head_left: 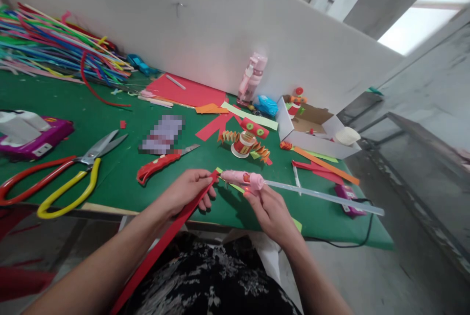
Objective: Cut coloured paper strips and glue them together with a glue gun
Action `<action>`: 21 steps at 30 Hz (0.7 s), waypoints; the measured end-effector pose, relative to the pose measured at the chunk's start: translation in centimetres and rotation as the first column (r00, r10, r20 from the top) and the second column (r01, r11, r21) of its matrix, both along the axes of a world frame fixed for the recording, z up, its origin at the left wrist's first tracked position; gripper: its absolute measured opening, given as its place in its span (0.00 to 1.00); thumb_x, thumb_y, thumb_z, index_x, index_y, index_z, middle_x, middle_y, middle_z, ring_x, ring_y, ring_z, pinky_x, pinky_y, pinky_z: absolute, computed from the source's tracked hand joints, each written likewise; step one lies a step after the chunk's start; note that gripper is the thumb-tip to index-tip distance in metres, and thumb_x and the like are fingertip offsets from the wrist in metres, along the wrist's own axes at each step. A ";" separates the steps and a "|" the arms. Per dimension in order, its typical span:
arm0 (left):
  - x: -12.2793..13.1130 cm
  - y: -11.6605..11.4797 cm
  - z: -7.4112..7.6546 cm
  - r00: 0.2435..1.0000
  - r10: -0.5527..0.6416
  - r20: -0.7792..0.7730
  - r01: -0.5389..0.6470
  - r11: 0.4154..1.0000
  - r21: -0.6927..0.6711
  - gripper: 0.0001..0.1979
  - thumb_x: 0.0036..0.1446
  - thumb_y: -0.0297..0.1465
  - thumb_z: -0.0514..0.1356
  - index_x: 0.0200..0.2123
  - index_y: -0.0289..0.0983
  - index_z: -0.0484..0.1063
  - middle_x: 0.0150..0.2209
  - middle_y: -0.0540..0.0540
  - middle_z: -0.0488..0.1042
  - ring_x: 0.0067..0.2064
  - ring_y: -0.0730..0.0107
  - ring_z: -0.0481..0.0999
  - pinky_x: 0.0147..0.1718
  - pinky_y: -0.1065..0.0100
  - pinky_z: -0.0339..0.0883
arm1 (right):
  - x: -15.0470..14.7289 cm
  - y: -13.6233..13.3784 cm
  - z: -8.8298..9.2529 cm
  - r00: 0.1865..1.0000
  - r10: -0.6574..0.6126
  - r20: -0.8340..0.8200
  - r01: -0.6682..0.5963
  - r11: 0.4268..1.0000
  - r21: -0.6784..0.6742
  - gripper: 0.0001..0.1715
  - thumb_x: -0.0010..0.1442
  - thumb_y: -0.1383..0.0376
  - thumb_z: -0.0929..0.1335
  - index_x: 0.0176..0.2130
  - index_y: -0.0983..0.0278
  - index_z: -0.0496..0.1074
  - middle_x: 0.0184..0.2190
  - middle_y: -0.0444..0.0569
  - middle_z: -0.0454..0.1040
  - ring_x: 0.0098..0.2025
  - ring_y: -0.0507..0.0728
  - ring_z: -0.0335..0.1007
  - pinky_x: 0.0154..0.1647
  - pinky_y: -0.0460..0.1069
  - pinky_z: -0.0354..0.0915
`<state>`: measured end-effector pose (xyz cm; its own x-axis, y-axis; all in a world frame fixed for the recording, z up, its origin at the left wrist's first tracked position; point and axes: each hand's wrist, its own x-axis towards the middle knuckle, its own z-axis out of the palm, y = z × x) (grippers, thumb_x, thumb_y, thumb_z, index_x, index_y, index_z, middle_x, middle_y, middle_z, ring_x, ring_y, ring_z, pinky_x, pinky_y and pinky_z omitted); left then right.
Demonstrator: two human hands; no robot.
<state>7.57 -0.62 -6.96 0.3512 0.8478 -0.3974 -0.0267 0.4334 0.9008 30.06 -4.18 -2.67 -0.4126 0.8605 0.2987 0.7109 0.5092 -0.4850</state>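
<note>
My left hand (193,188) pinches the end of a long red paper strip (165,244), which trails down over my forearm and lap. A green paper strip (238,187) shows at that same end, partly hidden. My right hand (270,209) is wrapped round a pink hot glue gun (238,178), its nozzle at the tip of the red strip. A long clear glue stick (323,196) sticks out of the gun's back. Just beyond stands a small paper figure (244,143) with a cup body, folded orange arms and a red head with green eyes.
Big red-and-yellow scissors (88,158), a red utility knife (161,163) and a blurred-out flat object (163,133) lie left. Pipe cleaners (62,45) pile at the back left. A white box (304,131), pink bottle (252,80) and purple power strip (348,200) with cable stand right.
</note>
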 end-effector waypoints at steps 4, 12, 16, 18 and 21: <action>-0.1 0.1 -0.1 1.000 -0.004 0.002 0.004 1.000 -0.003 0.14 0.51 0.42 0.62 0.30 0.36 0.68 0.25 0.48 0.78 0.18 0.73 0.74 0.17 0.73 0.69 | 0.0 0.0 -0.1 1.000 -0.008 0.018 0.009 1.000 -0.024 0.17 0.72 0.60 0.60 0.42 0.65 0.74 0.38 0.55 0.80 0.41 0.60 0.77 0.43 0.50 0.70; -0.1 0.1 -0.1 1.000 -0.016 0.005 0.016 1.000 -0.002 0.15 0.51 0.43 0.63 0.31 0.36 0.69 0.25 0.48 0.78 0.19 0.72 0.75 0.17 0.73 0.69 | -0.1 0.0 -0.2 0.999 -0.017 0.046 0.020 0.998 -0.068 0.20 0.72 0.59 0.59 0.45 0.66 0.74 0.42 0.56 0.80 0.44 0.60 0.77 0.46 0.51 0.71; -0.2 0.1 -0.1 1.000 -0.024 0.003 0.024 1.000 0.004 0.15 0.52 0.43 0.63 0.30 0.36 0.69 0.25 0.48 0.77 0.19 0.72 0.75 0.18 0.73 0.69 | -0.1 0.0 -0.2 0.999 -0.020 0.028 0.022 0.997 -0.077 0.19 0.71 0.60 0.59 0.47 0.66 0.74 0.43 0.56 0.80 0.46 0.61 0.77 0.48 0.52 0.71; -0.2 0.1 -0.1 1.000 -0.027 0.003 0.027 1.000 0.006 0.15 0.52 0.43 0.63 0.30 0.36 0.69 0.25 0.48 0.77 0.19 0.72 0.75 0.18 0.73 0.70 | -0.1 0.1 -0.2 1.000 -0.011 0.013 0.012 0.997 -0.076 0.18 0.71 0.60 0.60 0.48 0.65 0.74 0.43 0.56 0.80 0.46 0.61 0.77 0.49 0.52 0.70; -0.2 0.0 -0.1 1.000 -0.030 0.002 0.030 1.000 0.008 0.15 0.52 0.43 0.63 0.31 0.36 0.69 0.26 0.47 0.78 0.19 0.72 0.75 0.18 0.72 0.70 | 0.0 0.1 -0.2 1.000 -0.009 0.009 0.009 0.997 -0.080 0.18 0.71 0.61 0.60 0.47 0.65 0.75 0.42 0.56 0.80 0.46 0.61 0.77 0.49 0.52 0.71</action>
